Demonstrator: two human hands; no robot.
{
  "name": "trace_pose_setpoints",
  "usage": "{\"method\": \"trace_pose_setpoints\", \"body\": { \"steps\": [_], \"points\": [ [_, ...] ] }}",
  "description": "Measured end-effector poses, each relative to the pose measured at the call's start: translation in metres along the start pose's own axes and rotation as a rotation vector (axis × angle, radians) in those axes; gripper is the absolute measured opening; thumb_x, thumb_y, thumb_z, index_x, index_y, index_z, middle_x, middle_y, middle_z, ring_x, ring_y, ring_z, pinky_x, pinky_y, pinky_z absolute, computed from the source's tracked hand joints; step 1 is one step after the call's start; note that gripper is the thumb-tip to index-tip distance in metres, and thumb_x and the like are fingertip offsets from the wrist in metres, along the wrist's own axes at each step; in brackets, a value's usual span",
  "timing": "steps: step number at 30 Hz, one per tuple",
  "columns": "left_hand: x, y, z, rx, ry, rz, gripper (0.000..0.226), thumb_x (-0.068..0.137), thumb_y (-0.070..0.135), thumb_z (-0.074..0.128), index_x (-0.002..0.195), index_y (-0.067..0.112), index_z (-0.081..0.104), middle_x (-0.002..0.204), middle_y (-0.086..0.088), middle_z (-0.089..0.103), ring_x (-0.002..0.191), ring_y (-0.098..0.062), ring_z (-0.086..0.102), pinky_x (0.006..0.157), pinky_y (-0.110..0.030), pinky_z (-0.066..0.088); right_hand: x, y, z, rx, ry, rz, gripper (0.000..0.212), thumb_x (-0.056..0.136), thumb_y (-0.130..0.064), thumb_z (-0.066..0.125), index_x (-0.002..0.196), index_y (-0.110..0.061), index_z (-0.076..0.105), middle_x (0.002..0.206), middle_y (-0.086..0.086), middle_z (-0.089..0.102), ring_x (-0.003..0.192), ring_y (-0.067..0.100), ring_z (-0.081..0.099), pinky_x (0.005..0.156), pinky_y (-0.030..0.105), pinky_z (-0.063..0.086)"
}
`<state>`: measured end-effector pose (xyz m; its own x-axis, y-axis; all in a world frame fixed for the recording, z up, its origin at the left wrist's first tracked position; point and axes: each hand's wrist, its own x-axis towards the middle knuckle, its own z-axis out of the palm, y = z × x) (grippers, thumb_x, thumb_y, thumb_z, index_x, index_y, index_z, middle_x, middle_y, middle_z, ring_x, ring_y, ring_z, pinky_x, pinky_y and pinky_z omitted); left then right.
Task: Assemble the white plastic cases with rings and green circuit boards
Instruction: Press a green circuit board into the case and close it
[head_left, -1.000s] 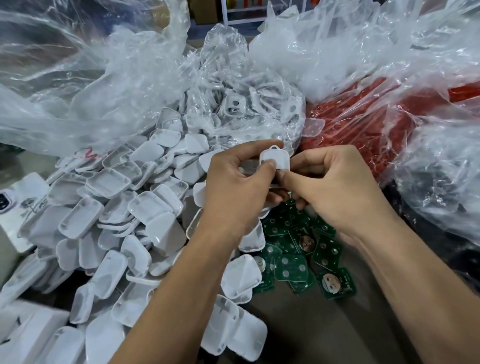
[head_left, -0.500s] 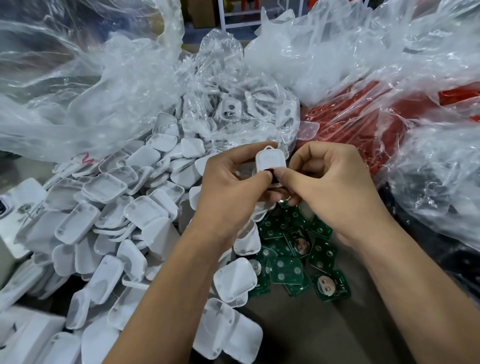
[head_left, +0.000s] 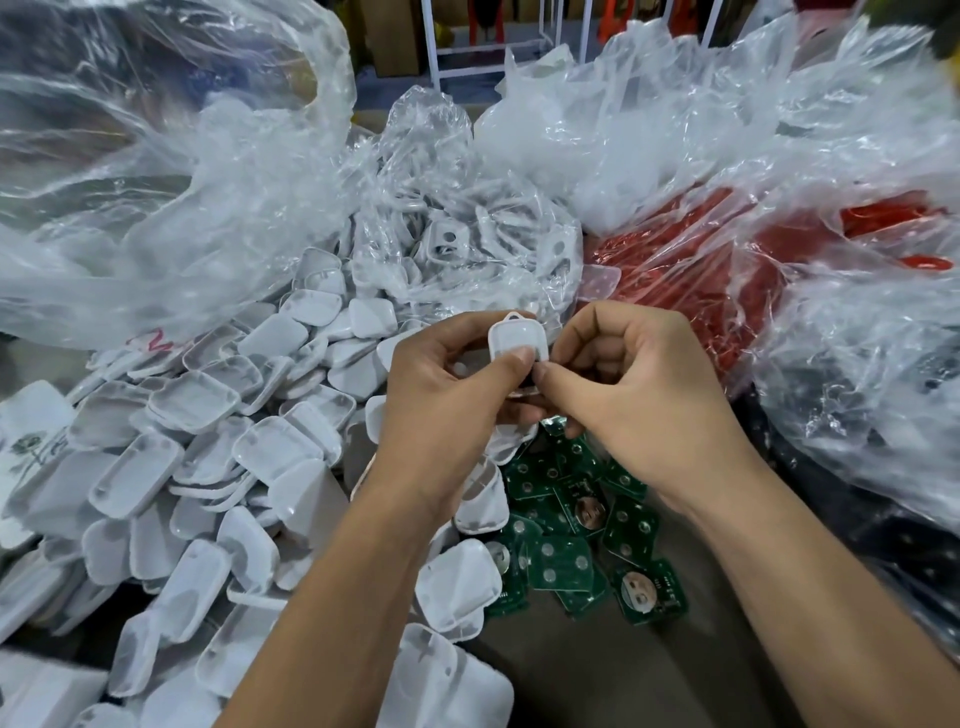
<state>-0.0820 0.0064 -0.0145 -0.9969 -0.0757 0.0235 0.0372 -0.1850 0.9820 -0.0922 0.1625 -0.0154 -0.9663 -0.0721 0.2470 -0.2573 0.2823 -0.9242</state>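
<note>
A small white plastic case (head_left: 517, 338) with a loop at its top is held up at the centre. My left hand (head_left: 447, 395) grips it from the left, thumb pressed on its lower face. My right hand (head_left: 634, 395) pinches its lower right edge between thumb and curled fingers. What lies under the thumbs is hidden. Below the hands, a pile of green circuit boards (head_left: 571, 545) lies on the brown surface. A big heap of loose white case halves (head_left: 208, 467) spreads to the left.
A clear bag of white rings (head_left: 467, 244) sits behind the hands. Red parts in a clear bag (head_left: 727, 270) lie to the right. Crumpled clear plastic bags (head_left: 156, 182) fill the back and sides. A white metal frame (head_left: 488, 47) stands at the far back.
Both hands with the case stay together at the centre. The view has shifted slightly, and the thumbs have closed in on the case's lower edge.
</note>
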Motion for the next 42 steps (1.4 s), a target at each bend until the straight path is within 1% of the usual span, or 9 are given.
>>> {"method": "trace_pose_setpoints", "body": {
  "steps": [3, 7, 12, 18, 28, 33, 37, 39, 42],
  "points": [
    [0.001, -0.002, 0.001, 0.025, 0.008, 0.006, 0.020, 0.094, -0.004, 0.068, 0.109, 0.006, 0.076, 0.086, -0.013, 0.078, 0.064, -0.024, 0.071, 0.055, -0.028, 0.058, 0.000, 0.001, 0.000, -0.042, 0.008, -0.016, 0.017, 0.085, -0.018, 0.083, 0.078, -0.018, 0.068, 0.065, 0.001, 0.071, 0.050, 0.019, 0.066, 0.047, 0.036, 0.055],
    [0.002, 0.000, 0.001, -0.002, -0.005, -0.016, 0.020, 0.095, -0.004, 0.066, 0.111, 0.005, 0.075, 0.079, -0.012, 0.077, 0.055, -0.019, 0.068, 0.055, -0.026, 0.057, -0.001, -0.001, -0.001, 0.083, 0.013, 0.002, 0.016, 0.092, -0.020, 0.079, 0.079, -0.017, 0.070, 0.064, 0.004, 0.071, 0.047, 0.015, 0.064, 0.043, 0.021, 0.048],
    [0.002, 0.002, 0.001, -0.024, -0.016, -0.009, 0.020, 0.096, -0.007, 0.065, 0.110, 0.004, 0.074, 0.074, -0.008, 0.075, 0.048, -0.014, 0.064, 0.053, -0.024, 0.057, 0.000, -0.003, 0.000, 0.105, 0.013, 0.003, 0.019, 0.100, -0.027, 0.070, 0.084, -0.018, 0.072, 0.066, 0.006, 0.071, 0.048, 0.020, 0.065, 0.047, 0.023, 0.049],
    [0.002, 0.003, 0.001, -0.061, -0.004, -0.049, 0.031, 0.095, -0.005, 0.068, 0.117, 0.016, 0.075, 0.082, -0.004, 0.077, 0.057, -0.019, 0.070, 0.057, -0.023, 0.058, 0.001, -0.002, 0.000, 0.174, 0.000, 0.043, 0.018, 0.101, -0.025, 0.068, 0.086, -0.018, 0.074, 0.069, 0.009, 0.073, 0.051, 0.022, 0.065, 0.050, 0.024, 0.052],
    [0.002, 0.007, -0.001, -0.103, 0.007, -0.054, 0.027, 0.097, -0.004, 0.063, 0.107, 0.014, 0.080, 0.088, -0.017, 0.074, 0.057, -0.023, 0.070, 0.054, -0.022, 0.056, 0.000, -0.001, 0.004, 0.157, -0.022, 0.030, 0.019, 0.101, -0.026, 0.069, 0.084, -0.020, 0.073, 0.070, 0.007, 0.073, 0.053, 0.018, 0.064, 0.052, 0.026, 0.054],
    [0.003, 0.005, -0.001, -0.090, 0.048, -0.030, 0.027, 0.097, -0.007, 0.060, 0.102, 0.010, 0.079, 0.086, -0.014, 0.071, 0.055, -0.023, 0.069, 0.052, -0.023, 0.056, -0.001, -0.003, 0.004, 0.143, 0.003, 0.020, 0.021, 0.101, -0.027, 0.068, 0.083, -0.018, 0.073, 0.070, 0.007, 0.073, 0.052, 0.017, 0.063, 0.050, 0.025, 0.053],
    [0.003, 0.004, -0.001, -0.128, 0.032, -0.054, 0.025, 0.099, -0.004, 0.060, 0.103, 0.012, 0.080, 0.086, -0.011, 0.072, 0.056, -0.026, 0.070, 0.053, -0.023, 0.057, 0.007, 0.000, -0.002, -0.186, 0.252, -0.110, 0.015, 0.099, -0.025, 0.069, 0.084, -0.024, 0.072, 0.070, -0.007, 0.071, 0.059, 0.004, 0.064, 0.054, 0.014, 0.049],
    [0.004, 0.005, -0.002, -0.154, 0.013, -0.077, 0.025, 0.100, 0.000, 0.061, 0.104, 0.014, 0.081, 0.089, -0.011, 0.072, 0.061, -0.030, 0.072, 0.056, -0.024, 0.058, 0.020, -0.002, -0.005, -0.456, 0.330, -0.187, 0.004, 0.096, -0.019, 0.071, 0.093, -0.021, 0.073, 0.081, -0.011, 0.071, 0.075, 0.003, 0.066, 0.071, 0.013, 0.051],
    [0.003, 0.007, -0.003, -0.164, -0.016, -0.094, 0.026, 0.095, -0.002, 0.067, 0.108, 0.016, 0.079, 0.100, -0.019, 0.068, 0.074, -0.033, 0.075, 0.066, -0.027, 0.061, 0.046, 0.005, -0.006, -0.829, 0.302, -0.214, 0.023, 0.095, -0.013, 0.070, 0.118, -0.012, 0.072, 0.116, 0.006, 0.069, 0.115, 0.027, 0.060, 0.096, 0.030, 0.045]
  ]
}}
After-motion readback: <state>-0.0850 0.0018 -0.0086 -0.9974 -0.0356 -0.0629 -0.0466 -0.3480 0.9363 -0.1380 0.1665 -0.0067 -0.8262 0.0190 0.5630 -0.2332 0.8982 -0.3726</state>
